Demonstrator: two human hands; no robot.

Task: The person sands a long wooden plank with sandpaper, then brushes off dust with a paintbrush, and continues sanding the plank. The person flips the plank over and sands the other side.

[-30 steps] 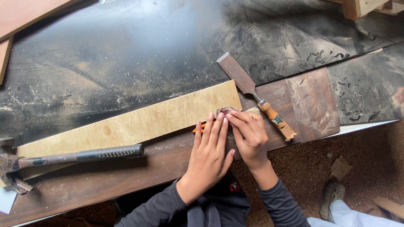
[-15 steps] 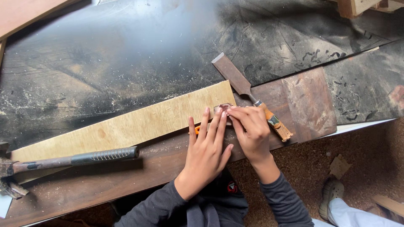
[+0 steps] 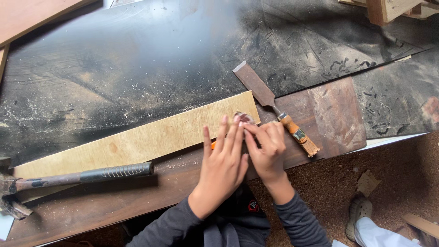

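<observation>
My left hand (image 3: pixel 222 162) lies flat, fingers together, on the near right end of a long pale plywood strip (image 3: pixel 137 142). My right hand (image 3: pixel 266 148) is beside it, its fingertips pinching a small pinkish crumpled piece (image 3: pixel 243 118) against the strip's right corner. A bit of an orange object (image 3: pixel 213 145) peeks out under my left hand. A chisel (image 3: pixel 274 110) with a worn wooden handle lies just right of my right hand.
A hammer (image 3: pixel 77 176) with a black grip lies along the bench's near edge at the left. The dark, dusty bench top (image 3: pixel 137 59) stretches behind the strip. Wood pieces (image 3: pixel 388 9) sit at the far right corner. Sawdust floor and a shoe (image 3: pixel 359 210) are below right.
Both hands stay on the strip's right end with only small finger shifts. The view has drifted slightly.
</observation>
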